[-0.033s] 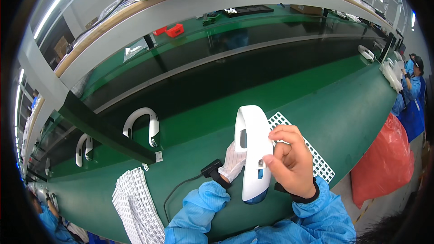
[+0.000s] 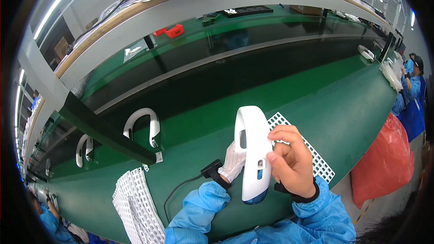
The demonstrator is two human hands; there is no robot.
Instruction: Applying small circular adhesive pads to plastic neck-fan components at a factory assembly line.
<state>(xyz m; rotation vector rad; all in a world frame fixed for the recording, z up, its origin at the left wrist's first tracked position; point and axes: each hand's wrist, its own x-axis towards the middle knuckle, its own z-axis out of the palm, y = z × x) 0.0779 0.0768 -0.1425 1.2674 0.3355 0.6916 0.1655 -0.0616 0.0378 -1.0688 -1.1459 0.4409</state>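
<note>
Upright in front of me stands a white U-shaped device point(image 2: 254, 153), with a grey oval pad inside its bend, a small slot on its face and a dark blue end. My left hand point(image 2: 233, 165), in a striped white glove, holds it from behind; most of those fingers are hidden by the device. At its right edge is my bare right hand point(image 2: 291, 160), half bent with thumb and forefinger apart. Their tips lie at the device's side, near the slot; I see nothing held between them.
Perforated white sheets point(image 2: 135, 203) lie at left, and another perforated sheet point(image 2: 318, 160) lies behind my right hand. Similar U-shaped devices point(image 2: 155, 126) sit beyond a dark slanted post point(image 2: 106, 129). A black cable point(image 2: 174, 192) runs to my left wrist. A red bag point(image 2: 382, 162) stands right.
My right thumb has shifted slightly up and away from the slot, showing more of it. The device and my left hand have barely moved.
</note>
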